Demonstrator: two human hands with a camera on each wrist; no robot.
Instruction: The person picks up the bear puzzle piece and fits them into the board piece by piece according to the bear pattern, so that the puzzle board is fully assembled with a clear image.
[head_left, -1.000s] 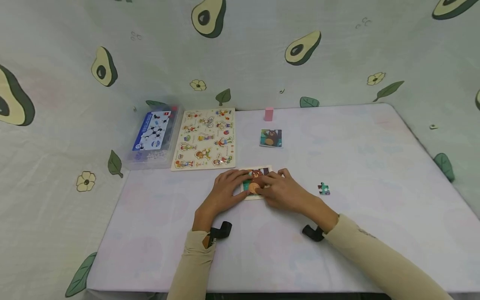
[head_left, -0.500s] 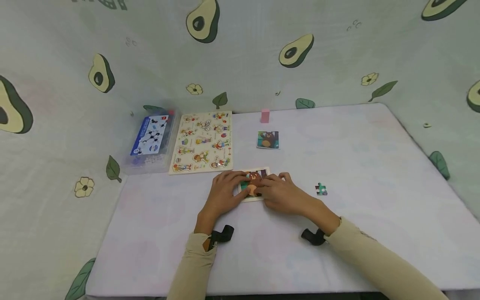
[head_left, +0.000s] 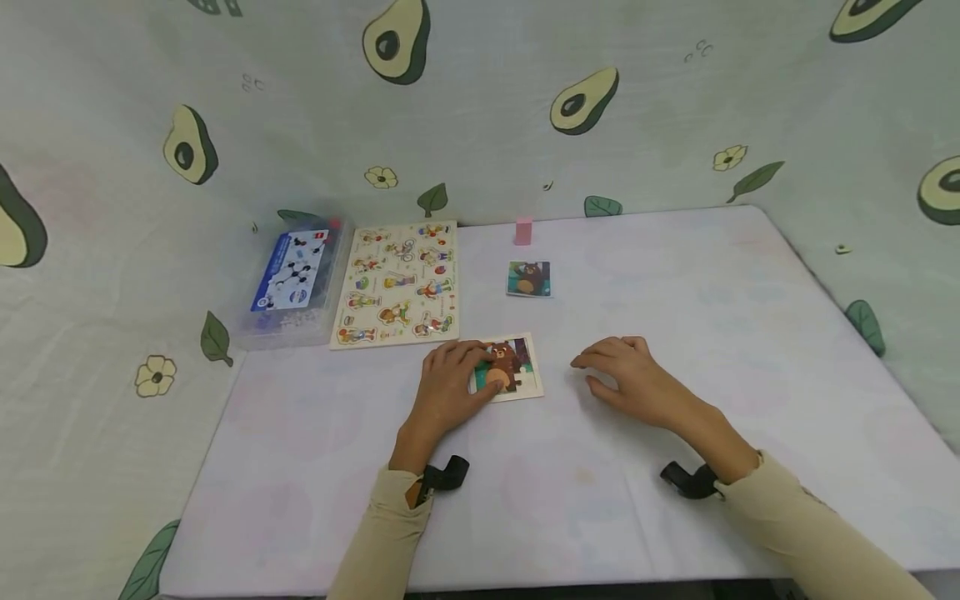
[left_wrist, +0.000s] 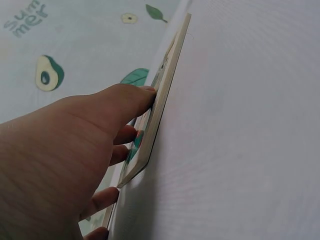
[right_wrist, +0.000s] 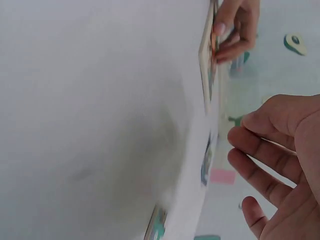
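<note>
A small framed jigsaw puzzle (head_left: 504, 367) with a brown bear picture lies flat near the middle of the table; a pale bare patch shows at its lower right. My left hand (head_left: 448, 382) rests on its left side, the thumb (left_wrist: 135, 100) and fingertips touching the top. To the right of the puzzle, my right hand (head_left: 637, 382) hovers above the tabletop with loosely bent fingers and nothing between them. A loose puzzle piece (right_wrist: 157, 225) with green on it lies below that hand in the right wrist view; in the head view the hand hides it.
Behind the puzzle lie a small square bear picture (head_left: 528, 279) and a pink block (head_left: 523, 232). A wooden board with figures (head_left: 397, 283) and a clear plastic box (head_left: 296, 283) lie at the back left. An avocado-print cloth (head_left: 480, 108) hangs behind the table.
My right hand has left the puzzle and moved right, over the loose piece. The left hand stays on the puzzle. The head view has shifted slightly.
</note>
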